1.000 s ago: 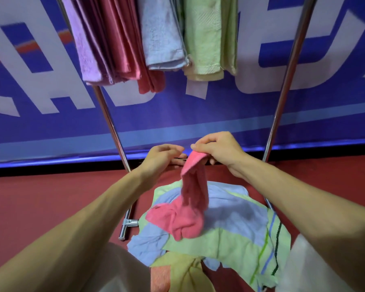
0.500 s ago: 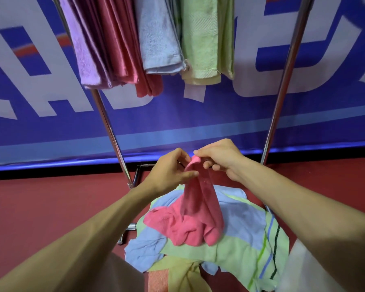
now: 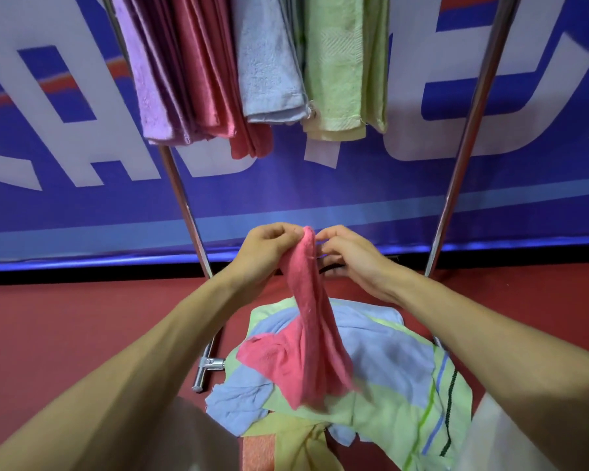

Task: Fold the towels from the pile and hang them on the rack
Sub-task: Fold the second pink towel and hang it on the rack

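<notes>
A pink towel (image 3: pixel 308 334) hangs bunched from both my hands above the pile. My left hand (image 3: pixel 264 254) pinches its top edge from the left, and my right hand (image 3: pixel 352 258) pinches the same edge from the right, fingers close together. The towel's lower end still trails on the pile of towels (image 3: pixel 388 385), which lies on the red floor and shows blue, light green and striped cloth. Overhead, the metal rack (image 3: pixel 470 130) carries folded towels: lilac (image 3: pixel 150 79), pink (image 3: pixel 208 73), pale blue (image 3: pixel 269 62) and green (image 3: pixel 337 62).
The rack's left leg (image 3: pixel 184 205) slants down to a foot joint (image 3: pixel 208 365) beside the pile. A blue banner with white letters (image 3: pixel 320 185) stands behind the rack. Red floor (image 3: pixel 65 334) spreads left and right. An orange cloth (image 3: pixel 257 453) lies at the pile's near edge.
My left hand has come in and taken the pink towel's top edge beside my right hand. The towel has been lifted higher, with less of it lying on the pile.
</notes>
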Motion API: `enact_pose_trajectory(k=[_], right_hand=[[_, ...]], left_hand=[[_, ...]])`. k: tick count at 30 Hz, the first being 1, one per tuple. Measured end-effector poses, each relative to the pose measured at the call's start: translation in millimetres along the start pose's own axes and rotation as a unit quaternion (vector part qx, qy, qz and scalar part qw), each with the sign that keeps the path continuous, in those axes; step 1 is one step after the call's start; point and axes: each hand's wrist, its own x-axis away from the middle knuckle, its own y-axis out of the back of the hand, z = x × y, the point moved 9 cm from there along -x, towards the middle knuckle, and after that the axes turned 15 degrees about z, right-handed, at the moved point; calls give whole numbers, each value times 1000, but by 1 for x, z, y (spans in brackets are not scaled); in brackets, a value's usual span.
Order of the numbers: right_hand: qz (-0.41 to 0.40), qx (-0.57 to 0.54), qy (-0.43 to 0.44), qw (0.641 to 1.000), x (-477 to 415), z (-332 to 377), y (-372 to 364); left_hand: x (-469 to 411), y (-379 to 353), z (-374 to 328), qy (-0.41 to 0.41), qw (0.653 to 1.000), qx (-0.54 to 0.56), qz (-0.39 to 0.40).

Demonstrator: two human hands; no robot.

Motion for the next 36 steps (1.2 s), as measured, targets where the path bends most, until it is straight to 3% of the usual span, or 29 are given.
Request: enact_pose_trajectory(k=[5,10,17,22,26,30,33,36], right_hand=[[41,101,17,994,2,2,-11],[16,225,57,973,0,5,-3],[72,370,-36,926,-4,-30,0],[38,383,-90,918,-3,-35,6],[45,355,-76,931,-1,-38,8],[48,431,-59,899,-2,-34,13],[30,406,-74,911,1,-35,24],[-2,255,-58,965,5,-28,26]], left_hand=[[5,9,-8,-6,997,76,23],[5,28,-8,-5,986,164,-22],[3,48,-3,-41,919,389,-47],[4,48,-3,-47,900,432,-44],[8,59,0,-63,867,486,-90],[11,82,9,-83,853,496,-141],[14,95,20,-82,863,466,-176],[8,92,24,-59,921,360,-137]])
